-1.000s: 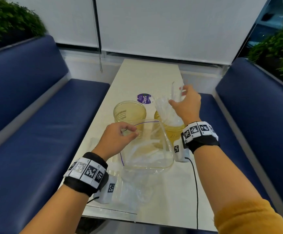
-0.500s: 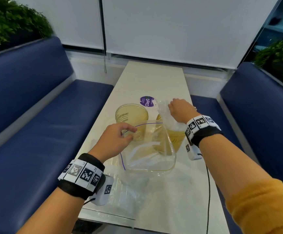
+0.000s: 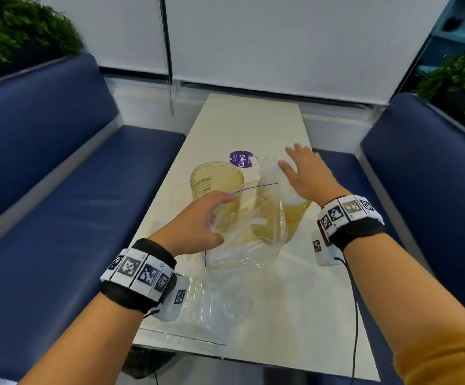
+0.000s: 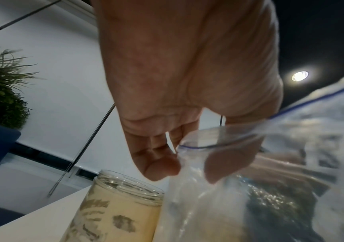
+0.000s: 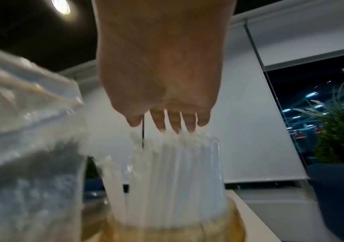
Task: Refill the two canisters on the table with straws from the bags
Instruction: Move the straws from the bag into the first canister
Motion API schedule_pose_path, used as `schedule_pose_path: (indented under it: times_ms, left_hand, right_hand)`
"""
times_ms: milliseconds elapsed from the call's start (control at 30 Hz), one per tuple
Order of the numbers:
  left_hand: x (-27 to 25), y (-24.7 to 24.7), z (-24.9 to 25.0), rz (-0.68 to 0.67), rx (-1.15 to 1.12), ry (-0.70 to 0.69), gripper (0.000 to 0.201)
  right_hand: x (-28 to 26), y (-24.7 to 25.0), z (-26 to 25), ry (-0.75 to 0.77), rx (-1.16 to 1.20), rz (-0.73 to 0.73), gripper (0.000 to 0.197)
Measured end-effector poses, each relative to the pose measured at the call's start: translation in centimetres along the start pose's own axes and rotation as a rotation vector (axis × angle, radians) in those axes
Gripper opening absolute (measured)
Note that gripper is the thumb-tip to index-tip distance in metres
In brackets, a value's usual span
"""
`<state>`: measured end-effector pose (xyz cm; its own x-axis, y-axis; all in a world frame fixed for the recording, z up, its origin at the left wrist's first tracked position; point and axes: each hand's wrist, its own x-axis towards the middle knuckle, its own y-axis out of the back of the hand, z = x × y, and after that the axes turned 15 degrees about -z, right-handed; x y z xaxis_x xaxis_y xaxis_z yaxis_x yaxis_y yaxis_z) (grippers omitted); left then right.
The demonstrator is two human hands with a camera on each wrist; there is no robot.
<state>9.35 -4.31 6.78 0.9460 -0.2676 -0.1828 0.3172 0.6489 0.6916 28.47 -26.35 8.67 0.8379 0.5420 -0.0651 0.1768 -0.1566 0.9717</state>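
Observation:
Two yellowish see-through canisters stand mid-table. The left canister [image 3: 216, 180] [image 4: 113, 208] holds nothing I can see. The right canister [image 3: 295, 215] [image 5: 173, 229] holds a bundle of clear straws [image 3: 273, 173] [image 5: 173, 176] standing upright. My right hand [image 3: 302, 169] [image 5: 167, 124] hovers over the straw tops with fingers spread and straight, fingertips about touching them. My left hand [image 3: 198, 218] [image 4: 187, 168] pinches the rim of a clear zip bag [image 3: 248, 229] [image 4: 249, 196] with a blue seal line, held up in front of the canisters.
A second clear bag [image 3: 203, 309] of straws lies flat near the table's [image 3: 295, 315] front edge under my left wrist. A purple round sticker [image 3: 241, 159] sits behind the canisters. Blue bench seats [image 3: 73, 204] flank the table on both sides. A wrist cable [image 3: 356, 315] trails over the right side.
My right hand pushed the straw bundle down into the right canister, then let go and opened flat over the straw tops. My left hand kept its pinch on the bag.

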Motion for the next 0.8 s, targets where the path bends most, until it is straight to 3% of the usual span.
schedule_pose_path:
  times_ms: [67,133,167,267,333,367,433,500,733,800]
  left_hand:
    - [0.0,-0.2,0.2,0.013,-0.012,-0.013,0.085]
    - [0.3,-0.3,0.2,0.031,-0.027,-0.031,0.084]
    - [0.5,-0.4,0.2,0.043,-0.034,-0.039,0.083]
    - [0.8,-0.8,-0.4,0.080,-0.063,-0.081,0.080]
    - [0.7,-0.9,-0.5,0.109,-0.059,-0.087,0.076]
    - [0.7,-1.0,-0.5,0.123,-0.055,-0.085,0.072]
    - [0.5,-1.3,-0.5,0.137,-0.060,-0.112,0.067]
    - [0.3,-1.4,-0.8,0.126,-0.069,-0.124,0.069]
    - [-0.4,-1.6,-1.5,0.115,-0.083,-0.112,0.076]
    - [-0.6,-1.6,-1.6,0.114,-0.099,-0.124,0.076]
  right_hand:
    - [-1.5,2.0,-2.3,0.139,0.114,0.240,0.035]
    - [-3.4,4.0,-5.5,0.291,0.161,0.266,0.025]
    - [-4.4,4.5,-7.2,0.341,0.164,0.164,0.028]
    - [-6.8,2.1,-11.2,0.277,0.034,-0.391,0.031]
    - [-7.5,-1.0,-12.6,0.211,-0.179,-0.615,0.017]
    - [-7.5,-2.4,-12.9,0.193,-0.263,-0.655,0.022]
    - [-7.3,-4.4,-13.1,0.167,-0.342,-0.708,0.053]
    - [-7.0,-5.5,-13.1,0.160,-0.324,-0.742,0.064]
    - [-6.8,-8.4,-12.8,0.205,-0.237,-0.782,0.042]
    - [-6.9,-8.8,-12.6,0.226,-0.271,-0.814,0.044]
